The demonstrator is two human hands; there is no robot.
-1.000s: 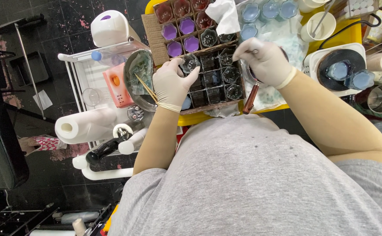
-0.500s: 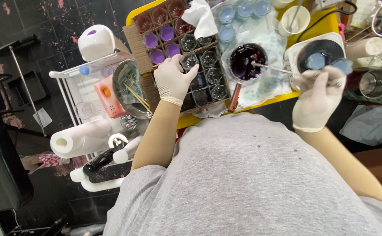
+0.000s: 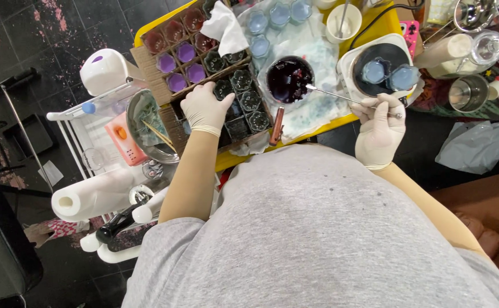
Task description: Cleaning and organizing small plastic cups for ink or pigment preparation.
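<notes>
Head view shows the right hand [image 3: 379, 130], gloved in white, with its fingers closed on the end of a thin metal stirring rod [image 3: 340, 97] whose far tip sits at the rim of a small dark pan [image 3: 289, 78] of deep purple liquid, placed mid-tabletop on a stained white cloth [image 3: 318, 108]. The left hand [image 3: 203, 108], also gloved, lies palm down with its fingers curled over the edge of a cardboard tray [image 3: 175, 122] of small flower-shaped glass cups; whether it actually grips a cup cannot be told. Several dark cups [image 3: 251, 101] stand just beside that hand, with purple-filled cups [image 3: 185, 52] and reddish ones farther up the tray. The step in hand looks like stirring or tending the dark liquid while steadying the tray, and working on with it would seem to call for a level grip on the pan's handle and a cup held still. Beyond the rod, pale blue cups [image 3: 375, 71] rest on a round black hotplate [image 3: 369, 91], and more blue ones [image 3: 278, 14] stand near a crumpled white tissue [image 3: 225, 28]. The yellow tabletop [image 3: 375, 31] is crowded; a paper towel roll [image 3: 92, 197] and a white wire rack [image 3: 84, 131] stand to the left over a dark tiled floor [image 3: 27, 34].
</notes>
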